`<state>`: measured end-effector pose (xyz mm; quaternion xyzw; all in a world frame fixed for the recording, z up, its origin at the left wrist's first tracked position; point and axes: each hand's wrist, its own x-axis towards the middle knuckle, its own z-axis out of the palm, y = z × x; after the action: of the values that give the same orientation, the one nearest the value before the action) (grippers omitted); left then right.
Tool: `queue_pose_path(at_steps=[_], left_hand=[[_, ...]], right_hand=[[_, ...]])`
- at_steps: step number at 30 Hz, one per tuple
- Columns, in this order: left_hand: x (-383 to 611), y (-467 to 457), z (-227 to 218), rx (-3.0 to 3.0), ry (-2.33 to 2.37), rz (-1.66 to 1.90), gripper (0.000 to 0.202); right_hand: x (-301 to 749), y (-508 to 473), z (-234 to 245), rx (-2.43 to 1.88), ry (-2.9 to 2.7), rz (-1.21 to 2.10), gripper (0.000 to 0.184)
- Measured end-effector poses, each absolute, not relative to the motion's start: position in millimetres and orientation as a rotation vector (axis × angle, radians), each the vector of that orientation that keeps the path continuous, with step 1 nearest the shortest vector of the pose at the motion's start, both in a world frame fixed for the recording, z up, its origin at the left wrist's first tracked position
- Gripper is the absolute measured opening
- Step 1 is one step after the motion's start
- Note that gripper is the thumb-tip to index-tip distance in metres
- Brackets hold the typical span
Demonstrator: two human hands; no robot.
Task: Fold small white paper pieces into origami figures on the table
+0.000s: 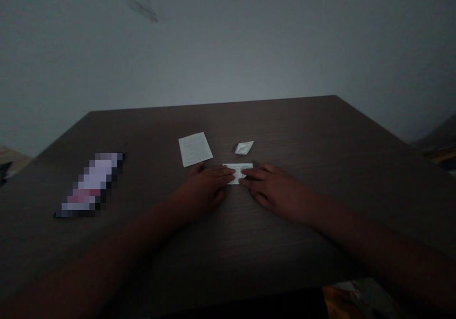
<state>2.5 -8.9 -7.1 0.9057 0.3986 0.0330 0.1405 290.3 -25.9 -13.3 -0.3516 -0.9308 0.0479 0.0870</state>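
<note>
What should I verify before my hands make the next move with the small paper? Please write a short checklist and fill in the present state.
1. Left hand on the small paper: ok, fingers over its left part.
2. Right hand on the small paper: ok, fingertips at its right part.
3. Small paper down on the table: ok.
4. Sheet free of the left hand: cannot tell; a finger is right at its near edge.
5. Folded piece clear of both hands: ok, it lies just beyond the small paper.
6. Print on the small paper readable: not ok, too small and dim here.
</note>
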Motion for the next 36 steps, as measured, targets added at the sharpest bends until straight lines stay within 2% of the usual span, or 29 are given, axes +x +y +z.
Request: queue_pose_path(at_steps=[5,29,36], left_hand=[[0.6,-8.4,-9.4,2.632,1.128,0.122,0.054],[0.5,-11.0,-8.8,2.865,0.953,0.003,0.045],[0.1,-11.1,-10.2,2.830,0.991,0.093,0.051]], right_hand=[[290.8,-27.8,-13.4,-1.095,-2.738,0.121,0.040],[285.4,-26.0,-19.0,-1.126,-2.711,0.143,0.047],[283.2,-27.2,-18.5,-1.130,-2.702,0.102,0.045]])
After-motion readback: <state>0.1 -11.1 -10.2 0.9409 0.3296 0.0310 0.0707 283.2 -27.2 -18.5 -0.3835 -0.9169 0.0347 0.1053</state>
